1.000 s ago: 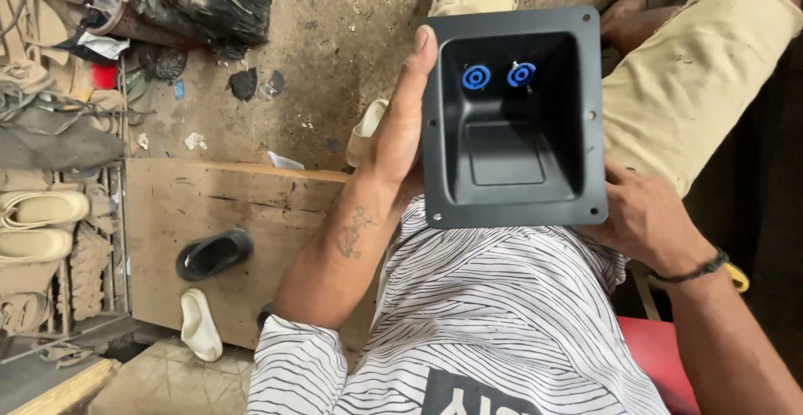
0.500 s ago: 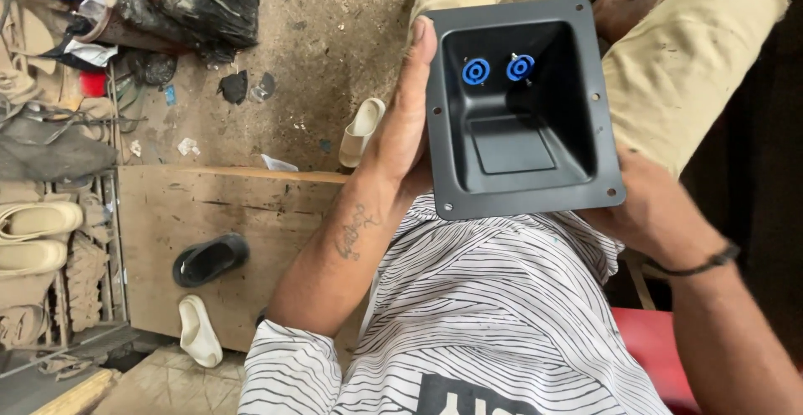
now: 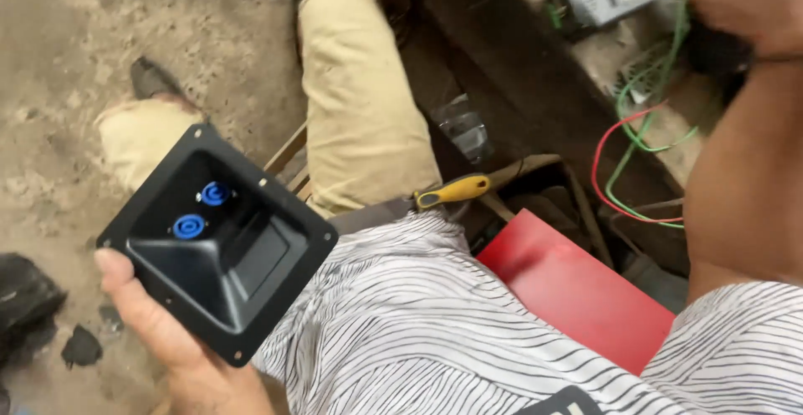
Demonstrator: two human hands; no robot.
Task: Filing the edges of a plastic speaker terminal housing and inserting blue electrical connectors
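1. At the lower left, over the dirt floor [image 3: 75,89], sits a black dish-shaped plate [image 3: 222,243] with two blue round sockets [image 3: 201,211] in its hollow.
2. The left hand [image 3: 171,344] is clamped on its lower edge, thumb along the rim.
3. The right hand [image 3: 736,5] is up at the top right, blurred, so I cannot tell if it grips anything.
4. A yellow-handled screwdriver [image 3: 456,189] lies by the red board [image 3: 577,289].
5. Red and green wires [image 3: 636,156] hang near the arm.

In the left hand [image 3: 180,344], a matt black plastic recessed plate [image 3: 219,239] with glossy blue sockets [image 3: 202,211]; beneath, rough concrete floor [image 3: 58,72].
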